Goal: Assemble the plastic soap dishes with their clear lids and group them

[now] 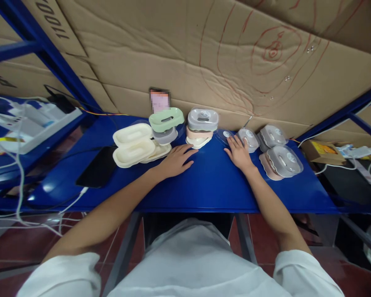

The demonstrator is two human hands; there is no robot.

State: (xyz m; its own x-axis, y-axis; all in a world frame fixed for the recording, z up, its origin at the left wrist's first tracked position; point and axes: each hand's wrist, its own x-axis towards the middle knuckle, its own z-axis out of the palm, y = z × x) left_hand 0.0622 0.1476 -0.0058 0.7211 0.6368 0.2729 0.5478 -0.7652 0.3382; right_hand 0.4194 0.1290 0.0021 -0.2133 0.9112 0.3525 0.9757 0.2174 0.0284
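My left hand [177, 161] lies on the blue table, fingers stretched and spread, holding nothing. Its fingertips are close to a stack of cream soap dishes [132, 152] and to the cream bottom piece [199, 142] of a middle stack. In that stack a peach dish [199, 133] sits under a grey soap dish with a clear lid [203, 119]. A green soap dish [166, 119] rests over a grey one [165, 136]. My right hand [238, 152] is open, its fingertips at a clear lid [224, 135] and beside a lidded grey soap dish [249, 140].
Several lidded soap dishes [285, 161] stand at the right of the table [200, 189]. A black phone [98, 167] lies at the left, near a white cable [74, 201]. Another phone [160, 100] leans on the cardboard wall [148, 53]. Blue frame posts [49, 53] flank the table.
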